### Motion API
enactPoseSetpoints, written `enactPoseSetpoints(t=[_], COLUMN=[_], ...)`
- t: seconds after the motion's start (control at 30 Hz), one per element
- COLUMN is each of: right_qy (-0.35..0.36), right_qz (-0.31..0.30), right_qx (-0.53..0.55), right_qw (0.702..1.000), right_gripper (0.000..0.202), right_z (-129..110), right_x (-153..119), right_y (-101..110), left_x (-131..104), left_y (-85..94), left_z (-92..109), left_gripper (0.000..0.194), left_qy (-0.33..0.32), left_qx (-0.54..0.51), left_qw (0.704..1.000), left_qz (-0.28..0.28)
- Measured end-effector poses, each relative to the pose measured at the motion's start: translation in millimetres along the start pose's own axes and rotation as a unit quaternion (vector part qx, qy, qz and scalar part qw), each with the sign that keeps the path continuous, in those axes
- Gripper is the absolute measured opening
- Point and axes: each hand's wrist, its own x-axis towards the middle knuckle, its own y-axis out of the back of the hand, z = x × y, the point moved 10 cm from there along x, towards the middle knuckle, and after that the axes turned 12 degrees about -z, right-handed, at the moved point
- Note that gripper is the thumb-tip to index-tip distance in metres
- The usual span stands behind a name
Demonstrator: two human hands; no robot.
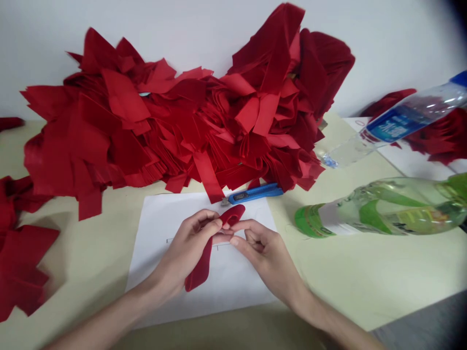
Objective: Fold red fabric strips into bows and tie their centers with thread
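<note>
Over the middle of the white paper, my left hand (199, 238) is closed on a red fabric strip (200, 272), with its thumb on top. The strip's upper end curls over in a loop beyond the thumb, and its lower end hangs toward me under the palm. My right hand (264, 250) is at the looped end, its index fingertip against the fabric and its thumb just below. The fingers of that hand are bent, and part of the grip is hidden. Below them lies the white paper (160, 296) with thin printed lines.
A large heap of red fabric strips (146, 126) stands along the wall. Beyond the paper lies a blue utility knife (255, 193). A clear bottle with a blue label (397, 124) and a green-labelled bottle (339, 216) lie on the right. More red fabric (22, 262) sits at left.
</note>
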Motion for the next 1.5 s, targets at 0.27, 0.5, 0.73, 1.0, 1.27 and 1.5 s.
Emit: enactPoseSetpoints(t=[0.27,0.5,0.73,1.0,1.27,1.5], right_qy=[0.006,0.005,0.037,0.077,0.067,0.035], right_qz=[0.046,0.019,0.044,0.078,0.117,0.088], right_qx=[-0.065,-0.004,0.025,0.122,0.1,0.111], right_qw=[0.997,1.0,0.998,0.986,0.986,0.989], right_gripper=[0.025,0.024,0.019,0.014,0.019,0.04], right_z=[-8.1,-8.7,-19.8,-36.5,-29.2,-25.6], right_x=[-5.1,-1.6,-7.8,-20.6,-16.3,-12.7], right_y=[11.9,7.9,17.3,1.0,9.4,13.1], left_x=[-1.4,-2.0,-5.1,-19.6,-23.5,-17.1], left_y=[0.4,1.5,3.1,-5.3,-9.7,-7.0], left_z=[5.4,4.9,18.2,21.8,23.2,25.2], left_gripper=[0.014,0.014,0.011,0.006,0.005,0.006], left_qy=[-0.018,-0.02,-0.082,-0.142,-0.152,-0.114], left_qx=[0.003,0.024,0.115,0.248,0.212,0.185], left_qw=[1.0,0.999,0.99,0.956,0.963,0.975], left_qz=[0.01,0.008,0.03,0.073,0.064,0.036])
